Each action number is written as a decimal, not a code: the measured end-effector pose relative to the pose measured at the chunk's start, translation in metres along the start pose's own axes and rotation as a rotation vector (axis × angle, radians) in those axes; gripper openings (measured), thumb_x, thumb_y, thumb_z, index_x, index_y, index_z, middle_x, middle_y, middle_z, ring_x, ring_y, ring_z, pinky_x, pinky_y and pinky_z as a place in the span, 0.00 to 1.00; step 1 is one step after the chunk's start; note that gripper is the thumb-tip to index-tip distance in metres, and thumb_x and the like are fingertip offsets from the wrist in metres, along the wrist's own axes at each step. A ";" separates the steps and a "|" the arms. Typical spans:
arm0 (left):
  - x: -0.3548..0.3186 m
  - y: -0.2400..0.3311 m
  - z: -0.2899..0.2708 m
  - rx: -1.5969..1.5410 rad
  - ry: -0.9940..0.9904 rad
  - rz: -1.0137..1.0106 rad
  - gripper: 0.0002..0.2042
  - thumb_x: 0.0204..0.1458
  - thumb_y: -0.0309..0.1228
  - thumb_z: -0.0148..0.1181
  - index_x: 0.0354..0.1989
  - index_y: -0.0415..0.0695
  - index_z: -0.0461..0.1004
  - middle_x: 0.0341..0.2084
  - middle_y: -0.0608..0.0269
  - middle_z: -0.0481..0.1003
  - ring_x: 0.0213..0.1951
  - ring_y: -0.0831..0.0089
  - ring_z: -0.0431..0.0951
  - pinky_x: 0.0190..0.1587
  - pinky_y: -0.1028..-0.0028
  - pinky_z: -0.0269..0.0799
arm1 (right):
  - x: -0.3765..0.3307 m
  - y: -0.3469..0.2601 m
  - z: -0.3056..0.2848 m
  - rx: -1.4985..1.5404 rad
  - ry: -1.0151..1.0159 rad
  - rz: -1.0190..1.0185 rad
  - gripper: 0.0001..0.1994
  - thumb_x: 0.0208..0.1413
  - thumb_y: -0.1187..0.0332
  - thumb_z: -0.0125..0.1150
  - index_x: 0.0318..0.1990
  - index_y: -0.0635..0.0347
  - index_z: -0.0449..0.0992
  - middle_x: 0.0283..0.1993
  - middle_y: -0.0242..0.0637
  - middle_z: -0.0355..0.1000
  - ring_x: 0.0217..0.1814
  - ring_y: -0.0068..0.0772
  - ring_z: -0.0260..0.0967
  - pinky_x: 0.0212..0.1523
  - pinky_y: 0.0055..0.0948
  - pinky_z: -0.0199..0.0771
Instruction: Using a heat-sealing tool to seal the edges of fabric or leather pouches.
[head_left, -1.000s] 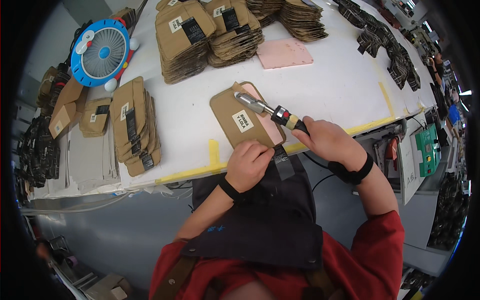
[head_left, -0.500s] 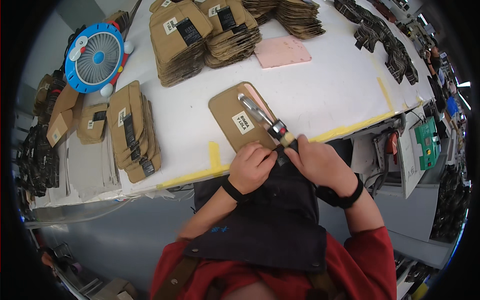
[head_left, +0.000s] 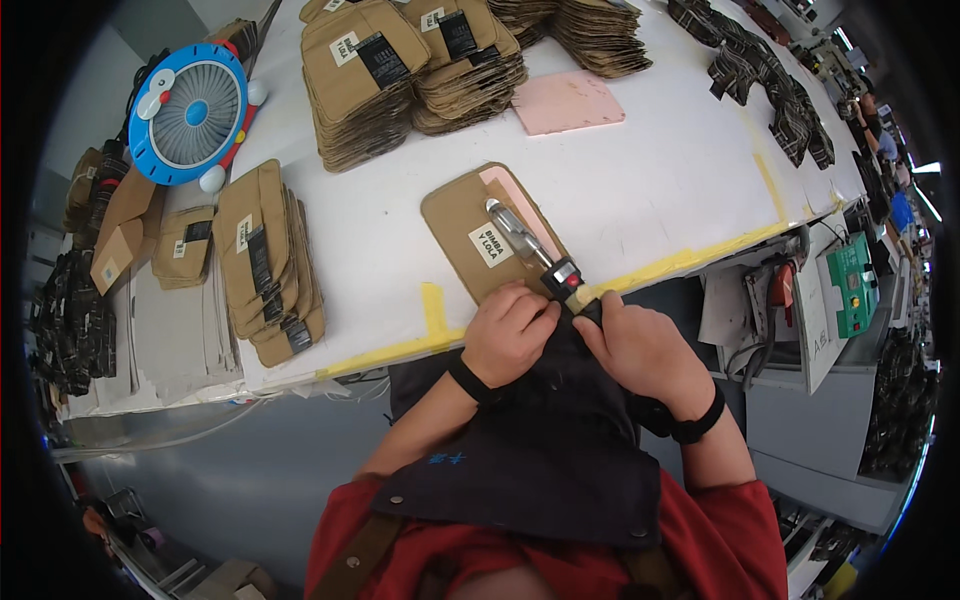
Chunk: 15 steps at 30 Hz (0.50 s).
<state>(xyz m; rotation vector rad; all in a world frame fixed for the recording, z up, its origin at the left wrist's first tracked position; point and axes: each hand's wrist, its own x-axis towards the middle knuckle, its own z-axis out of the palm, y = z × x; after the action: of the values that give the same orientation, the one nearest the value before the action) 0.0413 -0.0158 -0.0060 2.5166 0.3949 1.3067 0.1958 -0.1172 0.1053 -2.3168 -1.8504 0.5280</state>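
Note:
A tan fabric panel (head_left: 455, 222) with rounded corners and a white label lies flat near the table's front edge. Along its right side shows a strip of pink board (head_left: 508, 186). My left hand (head_left: 508, 338) grips the panel's near end with curled fingers; the fingertips are partly hidden. In my right hand (head_left: 645, 345) is a handheld heating tool (head_left: 522, 235) with a silver metal barrel, a black body and a red button. Its barrel points away from me, over the panel's right half. Whether the barrel touches the fabric I cannot tell.
Stacks of tan panels (head_left: 365, 110) stand at the back, beside a pink board (head_left: 568, 102). Further left are another tan stack (head_left: 262, 240) and a blue fan (head_left: 197, 115). Dark patterned straps (head_left: 775, 80) lie far right; yellow tape (head_left: 690, 262) lines the front edge.
The heating tool and my right hand have shifted slightly right and toward me. More pink shows along the panel's right side. My left hand keeps its hold.

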 end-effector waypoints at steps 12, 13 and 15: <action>-0.006 -0.005 0.003 0.008 -0.007 -0.023 0.08 0.41 0.23 0.65 0.33 0.43 0.79 0.34 0.62 0.73 0.42 0.60 0.76 0.48 0.62 0.77 | 0.019 -0.002 0.018 0.032 0.071 -0.020 0.21 0.67 0.54 0.53 0.36 0.68 0.68 0.24 0.54 0.75 0.28 0.61 0.75 0.29 0.52 0.76; -0.005 -0.004 0.001 0.008 -0.001 -0.027 0.08 0.41 0.23 0.65 0.33 0.43 0.79 0.34 0.62 0.73 0.42 0.60 0.76 0.48 0.62 0.77 | 0.002 -0.002 0.016 0.020 0.031 0.010 0.21 0.67 0.54 0.54 0.37 0.68 0.68 0.24 0.54 0.75 0.27 0.61 0.75 0.28 0.52 0.75; -0.001 -0.001 -0.003 -0.004 0.003 -0.034 0.09 0.39 0.20 0.69 0.30 0.42 0.79 0.31 0.63 0.75 0.39 0.60 0.77 0.47 0.62 0.79 | -0.020 0.001 0.012 0.005 -0.007 0.045 0.21 0.67 0.54 0.55 0.38 0.68 0.68 0.23 0.54 0.74 0.26 0.60 0.75 0.28 0.52 0.75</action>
<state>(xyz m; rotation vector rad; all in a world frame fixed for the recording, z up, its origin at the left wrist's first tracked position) 0.0387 -0.0148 -0.0055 2.4936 0.4332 1.2981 0.1886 -0.1376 0.0978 -2.3612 -1.8021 0.5469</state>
